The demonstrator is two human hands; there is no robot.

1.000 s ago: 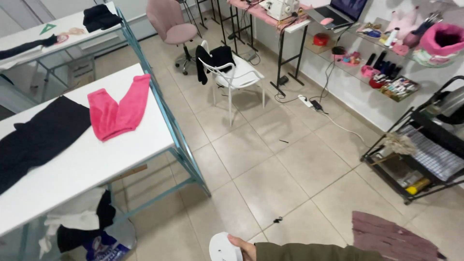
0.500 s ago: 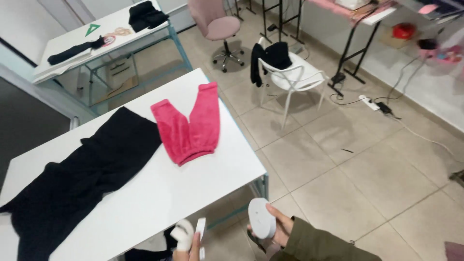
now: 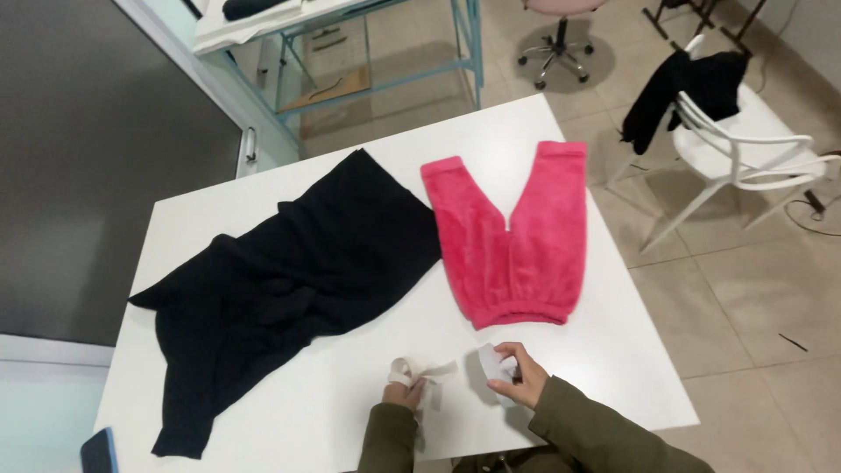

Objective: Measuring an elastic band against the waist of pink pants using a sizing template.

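A pair of small pink fleece trousers [image 3: 512, 236] lies flat on the white table [image 3: 631, 350], waistband toward me. A black garment [image 3: 280, 280] is spread beside it on the left. My left hand [image 3: 405, 390] rests on the table near its front edge and holds a strip of white tape or cloth [image 3: 429, 375]. My right hand [image 3: 515, 372] grips a white roll-like object [image 3: 493, 366] just below the trousers' waistband. Both sleeves are olive green.
A white chair [image 3: 745, 158] with a black garment draped on it stands at the right on the tiled floor. A pink swivel chair [image 3: 561, 26] and a second table [image 3: 350, 26] are at the back. A dark phone [image 3: 98, 451] lies at the table's front left corner.
My view has swung from the room's floor to the table. The pink trousers and black garment now lie straight ahead. Both hands have come up onto the table with the white pieces.
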